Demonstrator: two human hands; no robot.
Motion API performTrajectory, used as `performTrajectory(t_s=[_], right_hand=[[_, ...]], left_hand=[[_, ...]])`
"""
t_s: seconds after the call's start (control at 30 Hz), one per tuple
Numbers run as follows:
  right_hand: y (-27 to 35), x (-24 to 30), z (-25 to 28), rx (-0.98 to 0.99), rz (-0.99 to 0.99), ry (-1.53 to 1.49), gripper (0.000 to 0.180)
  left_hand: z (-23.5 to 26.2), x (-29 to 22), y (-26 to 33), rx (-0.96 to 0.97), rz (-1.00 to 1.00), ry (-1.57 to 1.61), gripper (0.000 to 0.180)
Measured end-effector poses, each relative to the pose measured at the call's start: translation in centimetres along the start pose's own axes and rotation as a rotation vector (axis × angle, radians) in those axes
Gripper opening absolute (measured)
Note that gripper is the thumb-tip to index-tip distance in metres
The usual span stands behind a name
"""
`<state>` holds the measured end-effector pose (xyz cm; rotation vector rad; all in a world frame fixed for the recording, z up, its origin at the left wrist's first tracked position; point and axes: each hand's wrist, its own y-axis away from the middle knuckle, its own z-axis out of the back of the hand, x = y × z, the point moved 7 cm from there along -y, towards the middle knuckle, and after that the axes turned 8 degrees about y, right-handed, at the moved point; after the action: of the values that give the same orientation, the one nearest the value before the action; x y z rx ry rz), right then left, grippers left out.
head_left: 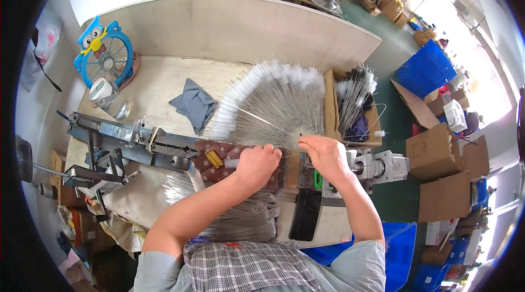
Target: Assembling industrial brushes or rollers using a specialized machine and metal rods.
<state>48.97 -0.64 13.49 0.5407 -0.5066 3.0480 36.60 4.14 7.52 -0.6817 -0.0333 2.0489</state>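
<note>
My left hand is closed around a thin wire brush whose white bristle end sticks out to its left. A fine wire runs from that hand toward my right hand. My right hand's thumb and fingers are pinched together; what lies between them is too small to make out. Just beyond both hands spreads a large fan of wire brushes, white tips outward and bare stems converging near my right fingertips. Below my left hand lies a brown dotted cloth with a yellow piece on it.
A metal bench fixture stands left, a metal clamp device right. Behind it is a cardboard box of brushes. More wires are bundled near me beside a black phone. A grey cloth and blue owl-shaped fan sit farther back.
</note>
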Motion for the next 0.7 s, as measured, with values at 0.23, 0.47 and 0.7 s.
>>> performTrajectory(t_s=[0.23,0.47,0.7], right_hand=[[-1.1,4.2,0.0,0.230,0.172,-0.121,0.013],[-5.2,13.0,-6.1,0.107,0.449,-0.233,0.011],[-6.7,16.1,-10.0,0.124,0.381,-0.130,0.011]], left_hand=[[0.4,4.3,-3.2,-0.019,-0.074,-0.483,0.022],[3.4,4.0,9.6,-0.197,0.353,0.486,0.023],[2.2,10.5,20.0,-0.513,1.260,2.273,0.066]])
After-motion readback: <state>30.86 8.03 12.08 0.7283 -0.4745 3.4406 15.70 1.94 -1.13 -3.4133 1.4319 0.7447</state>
